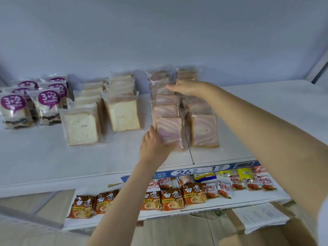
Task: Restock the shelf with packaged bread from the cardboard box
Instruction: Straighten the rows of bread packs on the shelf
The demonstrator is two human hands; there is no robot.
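Observation:
On the white shelf point(44, 157) stand two rows of purple-swirl bread packs. My left hand point(154, 146) grips the front pack of the left row point(169, 130) at its lower left corner. My right hand point(186, 87) reaches further back and rests, fingers extended, on the top of a rear pack point(159, 86) in the same row. The right purple-swirl row point(205, 130) stands beside it, untouched. The cardboard box point(257, 233) lies at the bottom right, below my right arm, its inside hidden.
Two rows of white bread packs point(81, 128) stand left of centre, and purple-labelled "3+2" packs point(46, 105) at far left. A lower shelf holds orange noodle packets point(170, 197) and snack packets point(248, 181). Bare shelf surface lies at right point(275, 110).

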